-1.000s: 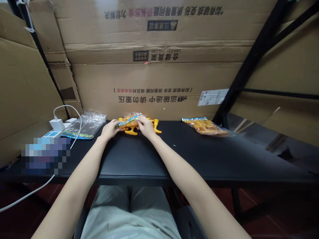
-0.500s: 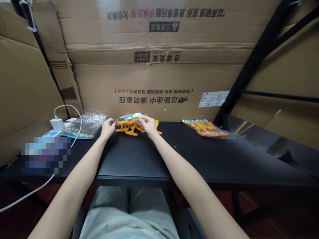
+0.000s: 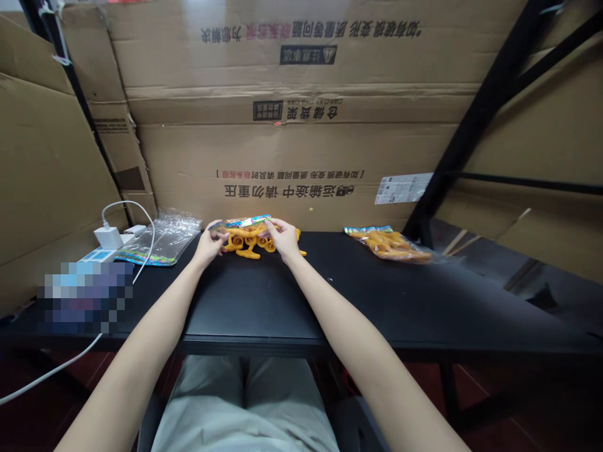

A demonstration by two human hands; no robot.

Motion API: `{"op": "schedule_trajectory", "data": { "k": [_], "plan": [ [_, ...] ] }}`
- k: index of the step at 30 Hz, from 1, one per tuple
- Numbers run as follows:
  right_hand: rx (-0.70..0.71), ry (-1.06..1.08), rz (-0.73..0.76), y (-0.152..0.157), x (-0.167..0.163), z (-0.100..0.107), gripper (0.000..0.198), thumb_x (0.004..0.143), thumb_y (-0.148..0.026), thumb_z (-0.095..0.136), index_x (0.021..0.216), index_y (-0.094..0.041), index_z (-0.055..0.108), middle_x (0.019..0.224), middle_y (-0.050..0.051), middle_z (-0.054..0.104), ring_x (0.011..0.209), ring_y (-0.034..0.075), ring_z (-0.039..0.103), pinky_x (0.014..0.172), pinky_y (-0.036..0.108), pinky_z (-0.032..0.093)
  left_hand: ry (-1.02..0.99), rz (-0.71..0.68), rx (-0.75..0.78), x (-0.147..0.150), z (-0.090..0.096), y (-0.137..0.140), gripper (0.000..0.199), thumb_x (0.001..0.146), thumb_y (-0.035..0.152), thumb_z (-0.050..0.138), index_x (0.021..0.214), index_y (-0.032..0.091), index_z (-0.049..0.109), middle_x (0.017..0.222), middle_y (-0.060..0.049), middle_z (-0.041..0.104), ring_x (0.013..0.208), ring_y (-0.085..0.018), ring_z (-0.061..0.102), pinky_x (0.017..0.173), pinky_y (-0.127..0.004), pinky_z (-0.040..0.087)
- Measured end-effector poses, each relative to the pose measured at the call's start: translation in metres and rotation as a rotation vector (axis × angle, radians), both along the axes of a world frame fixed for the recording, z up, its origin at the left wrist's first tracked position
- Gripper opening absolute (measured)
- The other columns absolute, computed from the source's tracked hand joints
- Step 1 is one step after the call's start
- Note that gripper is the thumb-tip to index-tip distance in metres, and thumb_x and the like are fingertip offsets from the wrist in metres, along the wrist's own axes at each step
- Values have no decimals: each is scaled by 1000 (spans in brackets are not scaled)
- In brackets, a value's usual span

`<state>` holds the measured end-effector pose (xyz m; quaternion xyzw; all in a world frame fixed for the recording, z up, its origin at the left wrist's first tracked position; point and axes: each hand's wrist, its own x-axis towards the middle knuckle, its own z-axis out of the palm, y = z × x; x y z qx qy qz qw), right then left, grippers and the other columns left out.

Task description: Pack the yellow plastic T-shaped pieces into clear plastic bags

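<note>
A clear plastic bag with a colourful printed strip is held between my hands near the back of the black table. My left hand closes on the bag's left side, its fingers curled by an orange piece. The right hand pinches the strip's right end. Several orange plastic pieces, some T-shaped with round hollow ends, lie under and in front of the bag. Whether some sit inside it, I cannot tell.
On the right lies a filled bag of orange pieces. Flat clear bags lie at the left beside a white charger, its cable and a blurred-out object. Cardboard walls the back; a black metal post slants at the right.
My left hand has shifted slightly right and its fingers have moved further over the bag's left side. The right hand stays almost where it was, still at the strip.
</note>
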<state>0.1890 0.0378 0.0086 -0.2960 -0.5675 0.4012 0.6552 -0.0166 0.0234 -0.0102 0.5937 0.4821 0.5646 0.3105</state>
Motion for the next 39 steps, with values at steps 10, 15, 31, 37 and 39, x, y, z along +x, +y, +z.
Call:
{"op": "schedule_trajectory", "data": {
  "k": [10,15,31,37,39],
  "plan": [
    [108,-45,-65,-10,3,8,36,68,-53,66,80,-19,68,85,4,70,51,15,62,54,30,53,-83,63,134,1,4,1,55,69,66,57,70,12,61,68,-8,69,44,-12,58,47,-23,45],
    [191,-20,-61,-19,-1,16,34,71,-52,64,80,-20,68,102,6,66,61,15,65,57,28,53,-158,90,236,6,15,-6,52,71,63,58,74,12,66,79,-10,71,62,-15,65,64,-25,50],
    [-68,-133,190,-11,-3,0,47,72,-62,58,93,-21,67,77,3,69,72,21,69,77,38,53,-289,-61,-57,7,6,-4,57,72,57,62,108,13,57,53,0,65,45,-15,62,52,-26,52],
    [127,-311,110,-1,1,-13,50,62,-43,74,105,-21,64,111,9,63,79,19,67,76,37,54,-289,3,-1,6,4,-2,47,75,55,60,94,12,62,54,-2,65,45,-13,62,50,-23,50],
    [186,-356,74,6,3,-19,40,65,-41,72,98,-20,66,111,10,63,77,19,66,72,37,55,-293,24,19,6,4,-1,43,75,56,60,81,13,61,57,-3,66,46,-13,62,50,-23,50]
  ]
}}
